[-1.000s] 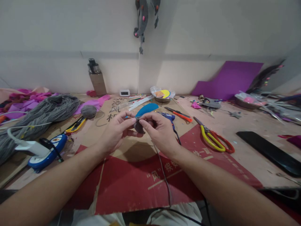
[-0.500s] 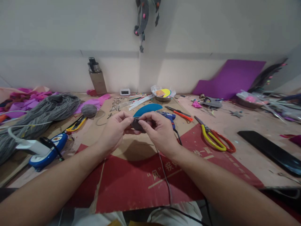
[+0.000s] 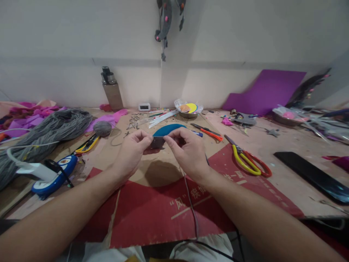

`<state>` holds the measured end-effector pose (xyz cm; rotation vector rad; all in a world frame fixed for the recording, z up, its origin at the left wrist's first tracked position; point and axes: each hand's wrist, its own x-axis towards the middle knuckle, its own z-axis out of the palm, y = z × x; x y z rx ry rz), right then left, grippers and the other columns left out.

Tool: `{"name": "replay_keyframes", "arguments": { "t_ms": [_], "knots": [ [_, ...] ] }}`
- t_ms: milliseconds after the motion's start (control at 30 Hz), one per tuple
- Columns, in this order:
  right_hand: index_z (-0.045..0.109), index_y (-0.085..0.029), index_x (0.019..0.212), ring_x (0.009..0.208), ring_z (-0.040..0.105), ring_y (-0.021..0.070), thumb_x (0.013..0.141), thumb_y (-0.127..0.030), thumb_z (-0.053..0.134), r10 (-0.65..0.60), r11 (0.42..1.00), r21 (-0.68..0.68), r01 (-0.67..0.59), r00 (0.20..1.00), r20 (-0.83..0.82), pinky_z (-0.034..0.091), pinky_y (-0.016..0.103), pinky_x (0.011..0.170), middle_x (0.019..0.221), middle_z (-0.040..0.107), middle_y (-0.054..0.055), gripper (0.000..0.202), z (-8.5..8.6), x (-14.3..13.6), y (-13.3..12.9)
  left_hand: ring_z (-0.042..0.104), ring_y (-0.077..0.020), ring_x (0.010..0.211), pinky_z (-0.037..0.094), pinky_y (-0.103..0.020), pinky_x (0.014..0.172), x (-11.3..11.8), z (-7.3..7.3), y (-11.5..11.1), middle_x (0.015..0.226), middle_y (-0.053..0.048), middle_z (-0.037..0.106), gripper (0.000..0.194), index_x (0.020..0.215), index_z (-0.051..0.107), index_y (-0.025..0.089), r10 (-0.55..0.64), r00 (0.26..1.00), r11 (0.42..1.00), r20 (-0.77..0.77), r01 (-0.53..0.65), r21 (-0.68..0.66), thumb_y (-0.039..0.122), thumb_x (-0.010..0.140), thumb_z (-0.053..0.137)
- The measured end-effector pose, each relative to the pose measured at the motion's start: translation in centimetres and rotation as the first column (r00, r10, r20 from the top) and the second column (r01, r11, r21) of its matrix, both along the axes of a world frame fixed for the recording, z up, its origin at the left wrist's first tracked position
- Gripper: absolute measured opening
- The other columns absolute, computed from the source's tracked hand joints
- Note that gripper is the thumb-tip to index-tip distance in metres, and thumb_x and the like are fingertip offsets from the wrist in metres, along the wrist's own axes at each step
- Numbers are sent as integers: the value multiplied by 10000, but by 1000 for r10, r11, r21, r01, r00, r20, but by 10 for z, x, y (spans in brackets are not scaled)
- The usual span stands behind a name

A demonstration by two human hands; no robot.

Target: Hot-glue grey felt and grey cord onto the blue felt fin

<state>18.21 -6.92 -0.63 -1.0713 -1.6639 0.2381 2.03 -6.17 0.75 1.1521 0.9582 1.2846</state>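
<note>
A small dark grey piece, perhaps felt [image 3: 157, 142], is stretched between my two hands above the cardboard. My left hand [image 3: 135, 147] pinches its left side between thumb and fingers. On the other side, my right hand [image 3: 188, 147] grips its right edge, fingertips partly hidden behind it. Just beyond the hands lies a blue rounded sheet [image 3: 170, 129], partly covered by them. Behind my right hand a bit of a blue tool [image 3: 198, 134] shows, most of it hidden.
Red-and-yellow-handled scissors [image 3: 247, 160] and an orange-handled cutting tool [image 3: 209, 133] lie to the right, near a black flat case [image 3: 311, 174]. Grey yarn [image 3: 62, 125], a yarn ball [image 3: 102, 128], a yellow cutter [image 3: 87, 144] and a blue power strip [image 3: 58, 176] are on the left.
The grey piece now shows a flatter, straighter shape between my fingers. My right hand has shifted slightly right, covering more of the blue tool.
</note>
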Motion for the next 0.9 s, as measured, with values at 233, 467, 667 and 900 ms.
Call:
{"name": "replay_keyframes", "arguments": {
  "t_ms": [233, 467, 667, 900],
  "knots": [
    [616, -185, 737, 600, 498, 111, 867, -310, 614, -4, 1000, -14, 4, 1000, -29, 392, 257, 585, 673, 614, 3, 180, 1, 0, 0, 668, -161, 691, 582, -323, 673, -1, -3, 1, 685, 12, 603, 254, 674, 526, 157, -13, 1000, 1000, 12, 13, 14, 294, 706, 738],
    [607, -184, 723, 594, 489, 108, 852, -288, 620, -8, 999, -50, 5, 998, -67, 387, 252, 579, 655, 599, -5, 165, 2, 0, 1, 634, -138, 695, 585, -339, 706, -1, -4, 1, 732, 10, 602, 247, 686, 528, 161, 8, 1000, 999, 16, -9, 39, 300, 715, 730],
    [594, -176, 712, 557, 449, 93, 837, -281, 631, 1, 995, -98, -15, 990, -138, 375, 247, 574, 611, 549, -29, 168, 3, 0, 2, 653, -156, 714, 584, -336, 690, -1, -3, 0, 732, 5, 605, 214, 685, 538, 158, 6, 1000, 999, 23, -7, 39, 275, 722, 713],
    [568, -176, 689, 548, 410, 92, 819, -277, 630, 1, 976, -211, -49, 975, -222, 342, 248, 559, 592, 512, -42, 175, 8, -3, 1, 654, -152, 693, 590, -339, 680, -1, -3, 1, 726, 14, 592, 193, 688, 539, 155, 16, 999, 999, 41, -18, 45, 257, 722, 699]
  ]
}}
